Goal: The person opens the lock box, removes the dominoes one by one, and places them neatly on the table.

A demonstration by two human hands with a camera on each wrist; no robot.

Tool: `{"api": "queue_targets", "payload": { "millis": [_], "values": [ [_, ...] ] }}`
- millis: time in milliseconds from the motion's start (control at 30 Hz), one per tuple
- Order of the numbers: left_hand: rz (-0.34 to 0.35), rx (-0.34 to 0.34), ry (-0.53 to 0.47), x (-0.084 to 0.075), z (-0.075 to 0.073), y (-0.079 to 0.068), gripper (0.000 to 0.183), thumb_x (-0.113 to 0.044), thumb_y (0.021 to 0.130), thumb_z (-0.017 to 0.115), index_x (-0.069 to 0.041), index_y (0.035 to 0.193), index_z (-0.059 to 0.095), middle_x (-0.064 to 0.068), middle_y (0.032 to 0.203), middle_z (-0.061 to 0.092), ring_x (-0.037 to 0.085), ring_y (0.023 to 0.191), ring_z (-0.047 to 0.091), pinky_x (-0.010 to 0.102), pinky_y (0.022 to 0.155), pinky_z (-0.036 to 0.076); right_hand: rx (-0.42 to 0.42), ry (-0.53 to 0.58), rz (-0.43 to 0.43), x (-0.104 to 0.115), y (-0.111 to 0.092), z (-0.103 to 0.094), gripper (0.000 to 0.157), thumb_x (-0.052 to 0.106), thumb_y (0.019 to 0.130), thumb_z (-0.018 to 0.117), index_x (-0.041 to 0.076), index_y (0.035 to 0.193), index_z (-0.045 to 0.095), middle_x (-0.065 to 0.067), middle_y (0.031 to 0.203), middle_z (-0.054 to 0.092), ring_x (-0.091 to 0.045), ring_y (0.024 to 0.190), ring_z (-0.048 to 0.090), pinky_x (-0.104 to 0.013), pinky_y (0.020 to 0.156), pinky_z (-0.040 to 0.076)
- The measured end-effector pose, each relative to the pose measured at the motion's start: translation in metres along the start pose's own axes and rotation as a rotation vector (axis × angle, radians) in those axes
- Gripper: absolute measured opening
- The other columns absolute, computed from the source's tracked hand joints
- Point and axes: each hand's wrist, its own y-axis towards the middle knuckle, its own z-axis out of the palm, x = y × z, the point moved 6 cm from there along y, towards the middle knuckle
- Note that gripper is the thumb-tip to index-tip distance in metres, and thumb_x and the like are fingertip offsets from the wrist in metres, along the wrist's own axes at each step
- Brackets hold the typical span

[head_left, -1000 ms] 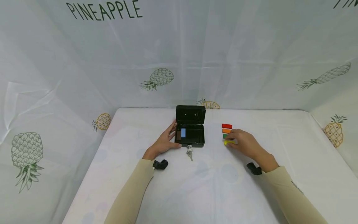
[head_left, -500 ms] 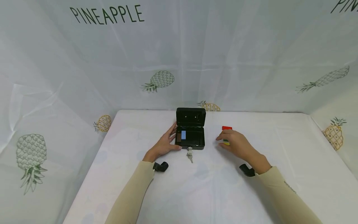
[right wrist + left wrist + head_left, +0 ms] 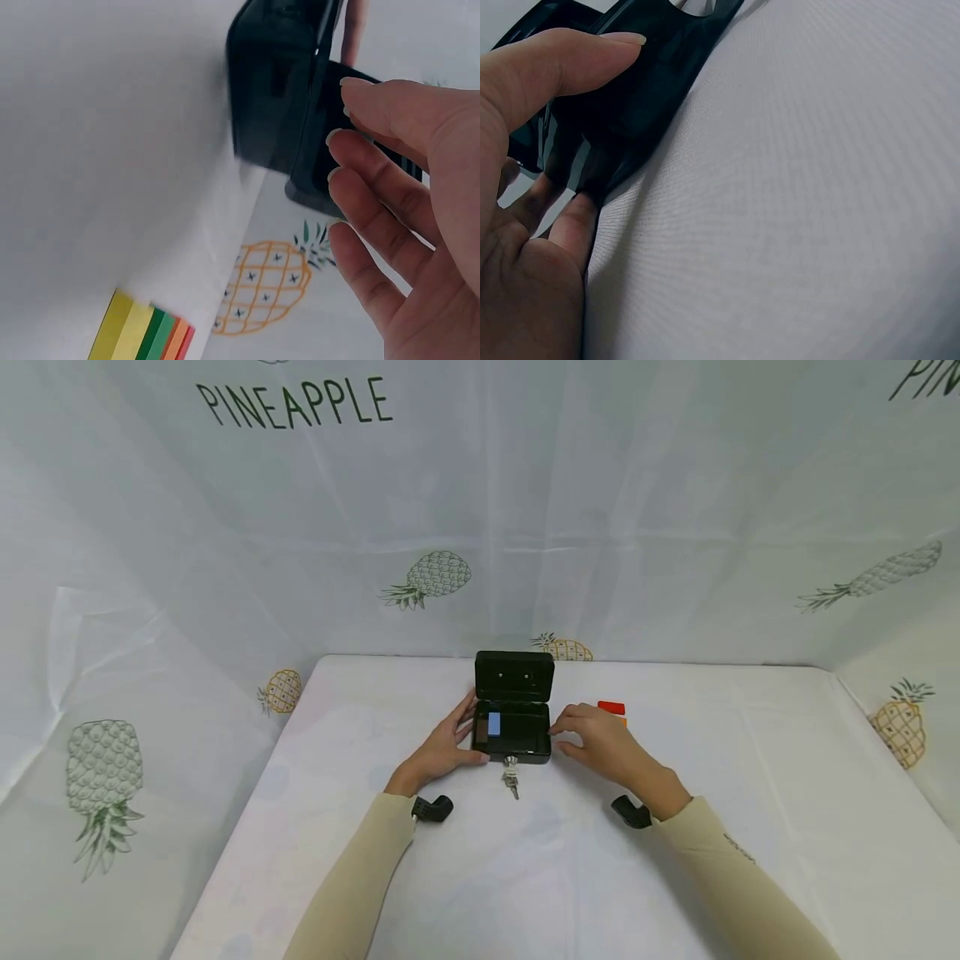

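Observation:
A small black cash box (image 3: 529, 737) stands with its lid (image 3: 514, 670) raised, and a key with a tag hangs at its front lock (image 3: 511, 777). Inside, on the left, lie a blue block (image 3: 494, 724) and a dark brown block (image 3: 482, 732). My left hand (image 3: 438, 756) holds the box's front left corner; the left wrist view has the thumb on the front wall and fingers at the side. My right hand (image 3: 600, 745) is at the box's right rim, fingers loosely bent, with nothing visible between them. Whether its fingertips touch the rim I cannot tell.
Right of the box lies a row of blocks: red (image 3: 611, 707), orange (image 3: 622, 722), green (image 3: 155, 334) and yellow (image 3: 124, 330). My right hand hides the nearer ones in the head view. A pineapple-print curtain (image 3: 675, 527) stands behind the white tabletop (image 3: 750, 735).
My right hand has moved left, from over the yellow and green blocks to the box's right rim. My left hand has stayed on the box.

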Motion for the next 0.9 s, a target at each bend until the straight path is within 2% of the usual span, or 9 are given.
{"api": "queue_targets", "payload": {
  "millis": [333, 733, 900],
  "values": [
    [0.012, 0.002, -0.015, -0.001, 0.001, 0.001, 0.12, 0.006, 0.084, 0.085, -0.023, 0.172, 0.008, 0.01, 0.175, 0.019, 0.028, 0.162, 0.02, 0.038, 0.131, 0.027, 0.005, -0.011, 0.005, 0.015, 0.018, 0.009, 0.022, 0.013, 0.084, 0.091, 0.009, 0.104, 0.082, -0.004, 0.105, 0.075, -0.025, 0.102, 0.071, -0.042, 0.09, 0.065],
    [-0.016, 0.005, -0.005, -0.001, -0.001, 0.001, 0.12, 0.005, 0.085, 0.085, -0.026, 0.172, 0.008, 0.011, 0.175, 0.019, 0.028, 0.161, 0.022, 0.039, 0.131, 0.028, 0.055, 0.004, 0.026, 0.024, 0.041, 0.022, 0.024, 0.012, 0.088, 0.088, 0.009, 0.11, 0.081, -0.005, 0.107, 0.073, -0.024, 0.1, 0.07, -0.041, 0.092, 0.064],
    [-0.01, 0.016, -0.013, -0.002, -0.002, 0.002, 0.119, 0.005, 0.086, 0.084, -0.025, 0.172, 0.008, 0.012, 0.175, 0.019, 0.029, 0.161, 0.022, 0.04, 0.131, 0.028, 0.075, 0.014, 0.021, 0.026, 0.051, 0.027, 0.026, 0.012, 0.088, 0.088, 0.009, 0.113, 0.08, -0.006, 0.113, 0.074, -0.025, 0.107, 0.071, -0.043, 0.096, 0.064]
  ]
}}
